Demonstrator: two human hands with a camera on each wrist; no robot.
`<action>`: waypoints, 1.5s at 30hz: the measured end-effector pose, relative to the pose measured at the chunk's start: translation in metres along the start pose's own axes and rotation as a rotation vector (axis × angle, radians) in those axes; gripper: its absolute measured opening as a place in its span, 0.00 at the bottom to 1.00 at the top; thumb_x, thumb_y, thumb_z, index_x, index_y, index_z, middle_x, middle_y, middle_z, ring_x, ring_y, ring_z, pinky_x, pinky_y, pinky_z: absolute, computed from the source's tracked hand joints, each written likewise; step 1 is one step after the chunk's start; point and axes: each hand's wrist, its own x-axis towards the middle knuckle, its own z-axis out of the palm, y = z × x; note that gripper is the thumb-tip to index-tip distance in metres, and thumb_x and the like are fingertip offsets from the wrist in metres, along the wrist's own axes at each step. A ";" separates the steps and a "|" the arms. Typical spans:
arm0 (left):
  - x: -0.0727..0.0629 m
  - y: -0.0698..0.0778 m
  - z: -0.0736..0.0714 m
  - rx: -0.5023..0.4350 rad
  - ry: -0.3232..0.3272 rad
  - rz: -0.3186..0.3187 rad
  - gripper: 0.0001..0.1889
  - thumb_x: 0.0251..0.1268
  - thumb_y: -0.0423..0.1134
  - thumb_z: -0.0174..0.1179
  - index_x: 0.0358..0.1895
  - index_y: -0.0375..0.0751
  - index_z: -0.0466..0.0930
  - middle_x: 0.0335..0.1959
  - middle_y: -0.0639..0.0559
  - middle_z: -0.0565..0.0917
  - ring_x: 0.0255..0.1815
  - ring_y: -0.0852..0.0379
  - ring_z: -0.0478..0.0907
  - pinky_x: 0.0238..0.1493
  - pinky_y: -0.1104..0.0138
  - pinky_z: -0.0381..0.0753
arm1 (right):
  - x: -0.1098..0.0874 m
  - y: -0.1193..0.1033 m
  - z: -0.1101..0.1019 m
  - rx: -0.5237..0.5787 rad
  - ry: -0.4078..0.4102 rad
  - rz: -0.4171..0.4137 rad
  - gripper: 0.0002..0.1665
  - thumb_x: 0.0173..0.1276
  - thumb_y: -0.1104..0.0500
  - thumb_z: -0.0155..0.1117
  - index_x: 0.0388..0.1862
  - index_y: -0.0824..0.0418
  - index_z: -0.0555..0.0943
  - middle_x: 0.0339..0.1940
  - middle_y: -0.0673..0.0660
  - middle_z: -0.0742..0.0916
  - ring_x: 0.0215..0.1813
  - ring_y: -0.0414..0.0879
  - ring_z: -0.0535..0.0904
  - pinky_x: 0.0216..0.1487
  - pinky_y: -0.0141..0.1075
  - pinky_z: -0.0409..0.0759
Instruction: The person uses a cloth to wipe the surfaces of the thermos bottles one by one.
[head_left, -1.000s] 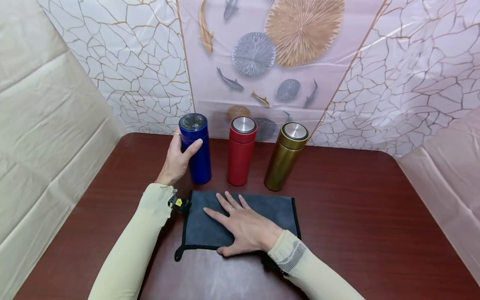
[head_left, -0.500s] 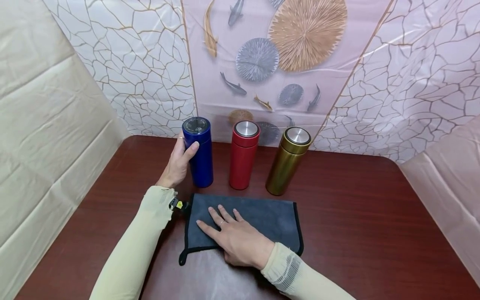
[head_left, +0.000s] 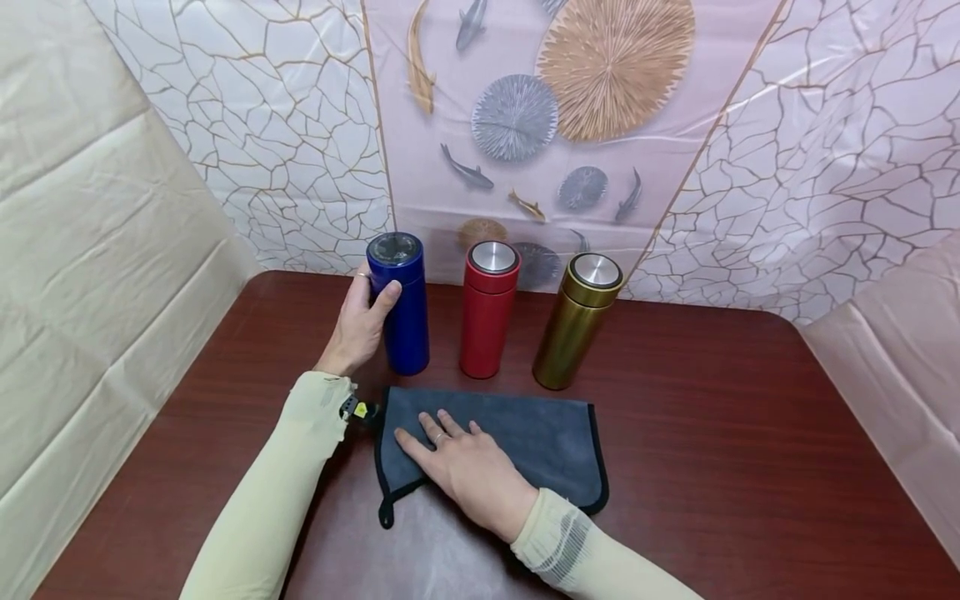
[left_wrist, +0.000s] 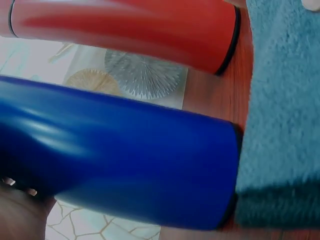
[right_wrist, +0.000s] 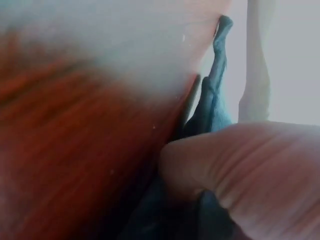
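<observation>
My left hand (head_left: 352, 332) grips a blue thermos flask (head_left: 408, 333) from its left side, thumb across the front below the lid. The flask stands upright at the far edge of a grey cloth (head_left: 543, 437) with black trim. Over the cloth's near left part lies my right hand (head_left: 480, 479), fingertips on top. In the right wrist view its thumb (right_wrist: 235, 160) pinches the cloth's near edge, which is bunched beside it. Fluffy pile on the cloth (left_wrist: 285, 115) fills the right of the left wrist view.
Right of the blue flask stand a red thermos flask (head_left: 486, 329) and a gold thermos flask (head_left: 573, 333), both with steel-topped lids. The reddish-brown table (head_left: 735, 433) ends at a patterned backdrop (head_left: 292, 142). Pale cloth (head_left: 90, 208) hangs at the left side.
My right hand has moved left over the cloth and its thumb has gone to the near edge. The cloth's near left corner has been drawn rightward. My left hand still holds the flask.
</observation>
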 end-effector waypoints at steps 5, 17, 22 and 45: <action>0.001 0.006 0.003 -0.031 0.020 0.017 0.39 0.72 0.69 0.48 0.78 0.53 0.57 0.63 0.42 0.76 0.57 0.50 0.79 0.61 0.56 0.78 | 0.002 0.009 0.000 -0.038 0.156 -0.003 0.28 0.70 0.59 0.67 0.68 0.44 0.78 0.60 0.49 0.88 0.58 0.42 0.86 0.34 0.40 0.88; 0.006 0.044 0.001 -0.344 0.165 0.144 0.45 0.58 0.74 0.57 0.70 0.46 0.63 0.50 0.52 0.81 0.46 0.58 0.82 0.51 0.68 0.81 | -0.011 0.057 -0.032 0.611 0.146 0.144 0.19 0.75 0.58 0.52 0.63 0.50 0.75 0.15 0.41 0.73 0.18 0.35 0.69 0.19 0.30 0.69; 0.004 0.063 0.001 -0.455 0.225 0.166 0.42 0.60 0.74 0.57 0.65 0.44 0.69 0.42 0.52 0.84 0.39 0.58 0.84 0.42 0.66 0.84 | -0.026 0.080 -0.058 0.872 0.277 0.299 0.08 0.82 0.55 0.52 0.49 0.50 0.80 0.22 0.43 0.72 0.30 0.38 0.75 0.36 0.33 0.77; -0.027 0.111 0.024 -0.617 0.238 0.114 0.26 0.78 0.63 0.47 0.62 0.45 0.71 0.42 0.52 0.82 0.40 0.56 0.83 0.45 0.63 0.83 | -0.064 0.078 -0.101 1.077 0.708 0.536 0.18 0.85 0.54 0.45 0.48 0.64 0.80 0.49 0.58 0.86 0.53 0.41 0.77 0.56 0.25 0.74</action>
